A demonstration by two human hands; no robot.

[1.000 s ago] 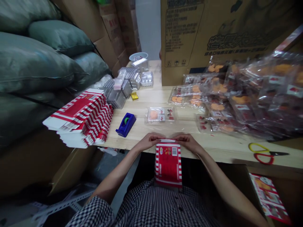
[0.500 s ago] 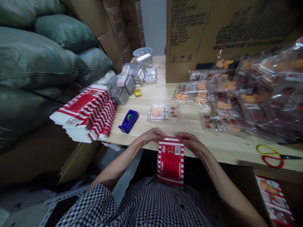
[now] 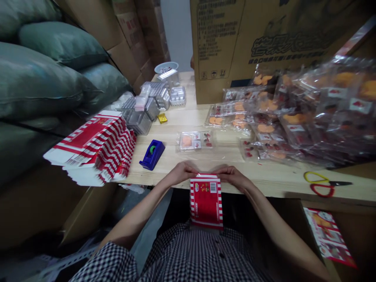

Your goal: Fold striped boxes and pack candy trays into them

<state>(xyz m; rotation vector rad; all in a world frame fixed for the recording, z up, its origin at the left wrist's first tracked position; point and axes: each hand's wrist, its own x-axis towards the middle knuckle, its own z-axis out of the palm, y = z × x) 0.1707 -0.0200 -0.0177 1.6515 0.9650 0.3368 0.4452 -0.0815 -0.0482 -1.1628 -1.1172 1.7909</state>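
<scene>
A red-and-white striped carton point(image 3: 206, 201) with a barcode on its face is held at the table's front edge, its lower end near my shirt. My left hand point(image 3: 182, 172) grips its top left corner between thumb and fingers. At the top right, my right hand point(image 3: 233, 176) pinches the same end of the carton. Just beyond lies a clear plastic pack point(image 3: 196, 141) with an orange piece and small printed pieces in it. A blue tape dispenser point(image 3: 152, 154) with a green core stands left of my left hand.
Flattened striped cartons point(image 3: 96, 147) are stacked at the left, with clear plastic trays point(image 3: 141, 117) behind. Filled clear packs point(image 3: 296, 121) are heaped at the right. Scissors point(image 3: 326, 183) lie near the front right edge. A big cardboard box point(image 3: 223, 51) stands at the back.
The whole view has shifted, so things on the table appear farther left. Both hands keep hold of the carton's top end, with only slight finger movement.
</scene>
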